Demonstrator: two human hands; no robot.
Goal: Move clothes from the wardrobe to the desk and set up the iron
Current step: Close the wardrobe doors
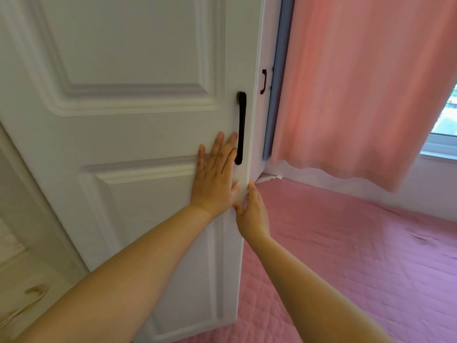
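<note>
1. Both hands on a white panelled wardrobe door, seen from the head cam; door stands ajar, free edge at centre frame.
2. Left hand lies flat on the door face, fingers straight and spread, fingertips just beside the black bar handle.
3. Right hand at the door's edge, below the handle: thumb on the front face, fingers wrapped round the edge and mostly hidden, so it grips the door.
4. Clothes: none visible; wardrobe interior hidden behind the door.
5. A second white door w/ a small dark handle shows in the gap at right.
6. Room: pink curtain hangs at right, its hem lifted over a white wall strip; window w/ daylight at far right.
7. Bed w/ pink quilted cover fills lower right, running up to the door's foot.
8. Lower left: pale cabinet front w/ a brass-coloured pull, blurred.
</note>
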